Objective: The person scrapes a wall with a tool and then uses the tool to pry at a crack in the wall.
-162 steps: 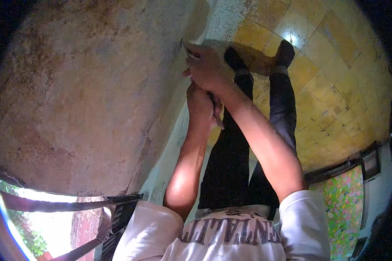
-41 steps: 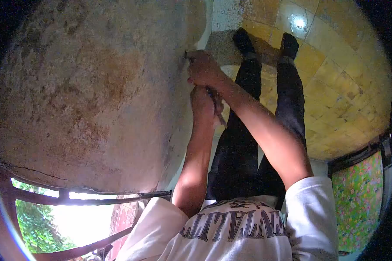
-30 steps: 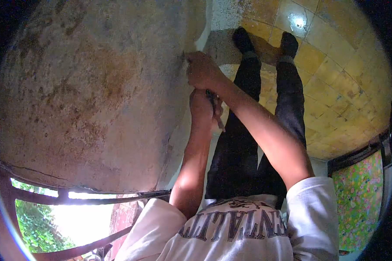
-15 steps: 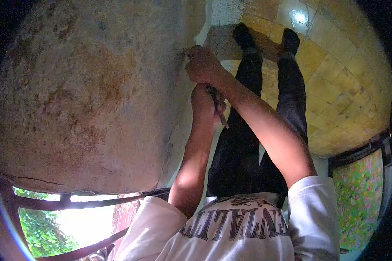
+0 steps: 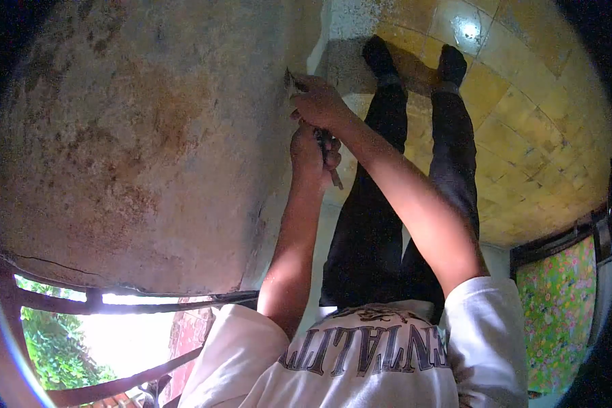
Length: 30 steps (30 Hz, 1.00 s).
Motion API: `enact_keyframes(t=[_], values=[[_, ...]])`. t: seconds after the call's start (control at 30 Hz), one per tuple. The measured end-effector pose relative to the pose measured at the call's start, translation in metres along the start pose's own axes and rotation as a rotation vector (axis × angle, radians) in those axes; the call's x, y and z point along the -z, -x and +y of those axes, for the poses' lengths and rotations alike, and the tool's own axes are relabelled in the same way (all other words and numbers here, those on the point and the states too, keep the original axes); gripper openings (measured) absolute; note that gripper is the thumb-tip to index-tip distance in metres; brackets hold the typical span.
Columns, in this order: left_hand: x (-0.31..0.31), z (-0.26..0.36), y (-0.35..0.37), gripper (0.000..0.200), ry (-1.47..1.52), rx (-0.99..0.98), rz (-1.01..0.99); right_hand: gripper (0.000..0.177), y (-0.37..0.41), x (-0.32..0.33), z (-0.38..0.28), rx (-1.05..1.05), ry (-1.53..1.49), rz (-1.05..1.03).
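My right hand [image 5: 318, 103] is closed around a dark, thin tool [image 5: 292, 81], whose pointed tip sticks out toward the stained wall [image 5: 149, 136]. Directly below it and very near, my left hand [image 5: 308, 151] wraps around a dark object with a narrow end [image 5: 337, 179] protruding beneath the fingers. What exactly that object is, I cannot make out. Whether the tool's tip touches the wall is unclear.
My dark-trousered legs [image 5: 367, 224] stretch over the yellow tiled floor [image 5: 523, 136]. At the lower left is a barred window opening [image 5: 95, 306] with foliage outside. A green floral cloth [image 5: 557, 299] hangs in a dark frame at the right.
My left hand has shifted slightly left, and my right hand has turned and moved a little downward. More of the dark tip now shows beyond my right hand.
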<state>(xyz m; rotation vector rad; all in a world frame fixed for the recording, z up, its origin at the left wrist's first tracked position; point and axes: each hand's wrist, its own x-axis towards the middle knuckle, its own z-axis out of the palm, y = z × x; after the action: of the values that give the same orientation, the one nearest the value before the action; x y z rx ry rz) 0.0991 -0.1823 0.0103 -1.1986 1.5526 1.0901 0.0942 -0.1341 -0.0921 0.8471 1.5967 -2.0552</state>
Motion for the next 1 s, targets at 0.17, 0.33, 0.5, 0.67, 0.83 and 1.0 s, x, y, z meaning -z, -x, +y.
enact_keyframes(t=[0.17, 0.33, 0.5, 0.67, 0.83, 1.0], values=[[0.029, -0.025, -0.011, 0.031, 0.041, -0.006, -0.031, 0.062, 0.028, -0.030, 0.029, -0.135, -0.365, -0.009], [0.032, -0.039, -0.011, 0.032, 0.075, 0.014, 0.046, 0.057, 0.042, -0.036, 0.031, -0.176, -0.343, -0.024], [0.024, -0.044, -0.007, 0.032, 0.089, -0.009, 0.097, 0.046, 0.047, -0.031, 0.026, -0.004, -0.235, 0.039], [0.023, -0.039, -0.004, 0.035, 0.074, -0.024, -0.039, 0.035, 0.041, -0.033, 0.032, 0.036, -0.090, 0.079], [0.024, -0.039, -0.015, 0.040, 0.069, 0.013, 0.071, 0.028, 0.030, -0.041, 0.049, 0.075, -0.139, 0.119], [0.021, -0.047, -0.015, 0.041, 0.108, -0.040, 0.024, 0.032, 0.033, -0.026, 0.031, -0.153, -0.323, -0.033]])
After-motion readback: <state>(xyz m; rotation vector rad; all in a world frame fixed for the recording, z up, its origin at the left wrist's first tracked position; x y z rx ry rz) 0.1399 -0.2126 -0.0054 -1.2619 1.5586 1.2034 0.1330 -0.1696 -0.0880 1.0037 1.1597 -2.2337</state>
